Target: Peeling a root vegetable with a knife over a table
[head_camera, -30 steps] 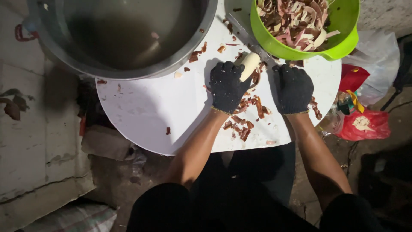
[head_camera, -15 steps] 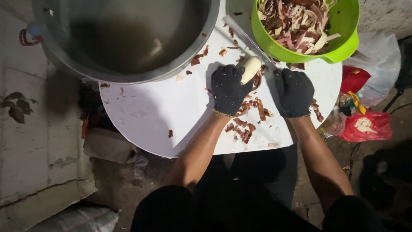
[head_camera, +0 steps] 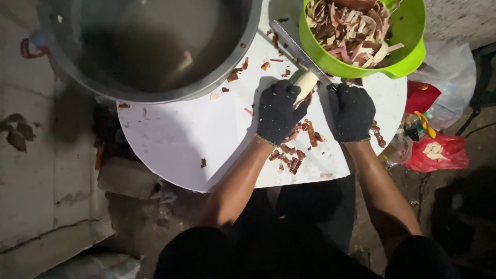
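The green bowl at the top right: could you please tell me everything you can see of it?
The green bowl is bright lime, looks like plastic, round with a thick rolled rim, and stands upright on the white board at its far right corner, partly cut off by the frame. It is heaped with reddish-brown and pale peelings. A long knife blade runs beside its left wall.

White round board carrying bowls and peelings

The white board [head_camera: 170, 139] is bearing a large metal basin [head_camera: 150, 46], a green bowl [head_camera: 408, 51], and reddish-brown peel scraps [head_camera: 294, 155] lying scattered, possibly some root's skin.
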